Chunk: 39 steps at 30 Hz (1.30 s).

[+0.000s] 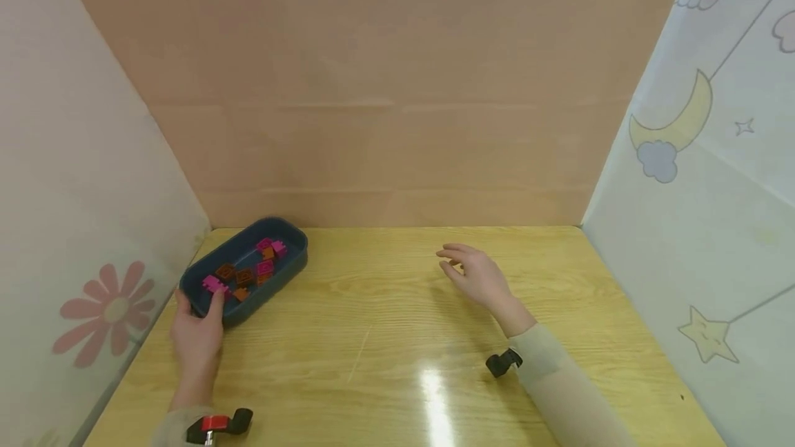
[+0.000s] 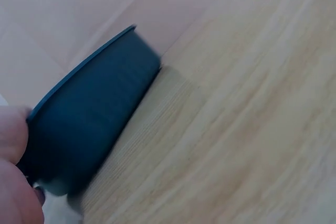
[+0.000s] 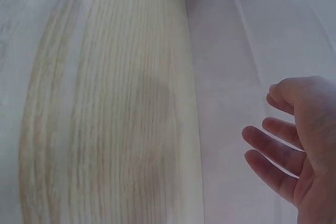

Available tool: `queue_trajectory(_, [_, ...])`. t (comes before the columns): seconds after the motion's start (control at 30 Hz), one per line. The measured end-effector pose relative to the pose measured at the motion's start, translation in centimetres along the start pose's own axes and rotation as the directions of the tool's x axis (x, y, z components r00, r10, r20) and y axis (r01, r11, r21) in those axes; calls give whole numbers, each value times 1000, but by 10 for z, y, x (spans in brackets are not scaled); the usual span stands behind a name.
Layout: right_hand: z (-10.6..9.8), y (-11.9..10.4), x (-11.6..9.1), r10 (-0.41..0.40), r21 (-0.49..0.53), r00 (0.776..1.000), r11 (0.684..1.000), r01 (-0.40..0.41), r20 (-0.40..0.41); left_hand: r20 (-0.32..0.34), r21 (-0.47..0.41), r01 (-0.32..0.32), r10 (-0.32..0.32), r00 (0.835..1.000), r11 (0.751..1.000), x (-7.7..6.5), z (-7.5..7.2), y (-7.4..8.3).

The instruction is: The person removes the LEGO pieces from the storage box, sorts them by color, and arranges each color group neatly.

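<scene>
At the far left of the table sits a dark blue oblong tray (image 1: 268, 295) with several small toy building blocks lying loose inside. Some are pink, such as this block (image 1: 265, 267); others are orange-brown, like this block (image 1: 226, 272). My left hand (image 1: 197, 336) grips the tray's near end, thumb over the rim and fingers around the outside. In the left wrist view the tray's side (image 2: 100, 108) appears tilted, with part of my hand at its end. My right hand (image 1: 478, 278) hovers over the right half of the table, fingers loosely bent, holding nothing.
The wooden table (image 1: 373, 336) meets a tan back wall (image 1: 397, 123) and white side panels with printed flowers, a moon and a star. The tray is near the left panel (image 1: 93, 157) and the back edge. A glare streak marks the tabletop's front.
</scene>
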State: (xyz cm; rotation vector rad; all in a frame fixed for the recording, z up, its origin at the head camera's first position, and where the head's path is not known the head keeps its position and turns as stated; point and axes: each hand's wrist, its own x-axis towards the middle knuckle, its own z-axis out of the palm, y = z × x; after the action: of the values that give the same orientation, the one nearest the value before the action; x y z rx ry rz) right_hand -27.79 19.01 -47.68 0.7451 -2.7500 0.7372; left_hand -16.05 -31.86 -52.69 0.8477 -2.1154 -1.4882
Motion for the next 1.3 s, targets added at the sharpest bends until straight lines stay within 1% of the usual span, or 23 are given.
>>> queue_trajectory(0.07, [0, 0, 0, 3, 18, 1000, 1000, -3, -1, 79, 12, -31, 30, 996, 999, 1, 4, 2])
queue_trajectory(0.1, [-1, 0, 0, 6, 27, 1000, 1000, -6, -3, 125, 16, -46, 44, 991, 999, 1, 7, 3])
queue_trajectory(0.17, [-1, 0, 0, 12, 54, 1000, 998, -11, -12, 214, -3, -69, 68, 974, 998, 1, 13, 5])
queue_trajectory(0.23, [0, 0, -1, 14, 82, 1000, 997, -12, -27, 278, -15, -91, 92, 956, 996, 1, 19, 8])
queue_trajectory(0.3, [2, 0, -2, 11, 115, 999, 993, -6, -46, 327, -27, -98, 101, 940, 995, 1, 24, 11])
queue_trajectory(0.43, [6, 2, -4, 13, 174, 997, 985, 1, -79, 376, -39, -124, 129, 917, 992, 1, 34, 16])
queue_trajectory(0.53, [8, 3, -5, 40, 216, 995, 976, -19, -94, 405, -65, -142, 156, 901, 988, 0, 43, 19])
queue_trajectory(0.6, [8, 5, -6, 63, 237, 993, 971, -37, -102, 426, -85, -157, 179, 887, 984, 0, 49, 20])
queue_trajectory(0.7, [8, 6, -8, 100, 267, 989, 961, -67, -112, 451, -92, -186, 208, 868, 978, 0, 59, 21])
queue_trajectory(0.8, [9, 5, -11, 125, 290, 984, 953, -85, -125, 492, -112, -186, 217, 843, 976, 0, 69, 23])
queue_trajectory(0.9, [10, 3, -10, 138, 315, 981, 945, -89, -137, 538, -114, -187, 219, 814, 976, -1, 80, 28])
queue_trajectory(1.0, [11, -2, -6, 130, 341, 981, 937, -74, -144, 574, -75, -234, 234, 785, 969, -4, 93, 34])
queue_trajectory(1.1, [13, -8, 0, 117, 365, 983, 929, -57, -144, 605, -62, -276, 256, 754, 959, -6, 108, 41])
queue_trajectory(1.13, [13, -10, 3, 113, 370, 983, 928, -52, -147, 618, -68, -282, 262, 741, 957, -7, 113, 43])
queue_trajectory(1.17, [14, -11, 5, 112, 370, 982, 928, -49, -150, 634, -81, -280, 266, 726, 957, -8, 118, 45])
queue_trajectory(1.2, [15, -13, 8, 109, 372, 982, 927, -45, -152, 645, -100, -275, 273, 714, 956, -9, 124, 47])
queue_trajectory(1.27, [15, -16, 12, 111, 379, 982, 924, -46, -151, 662, -138, -259, 283, 694, 956, -11, 133, 51])
queue_trajectory(1.3, [15, -17, 14, 108, 384, 983, 922, -43, -150, 668, -155, -249, 287, 686, 956, -12, 136, 52])
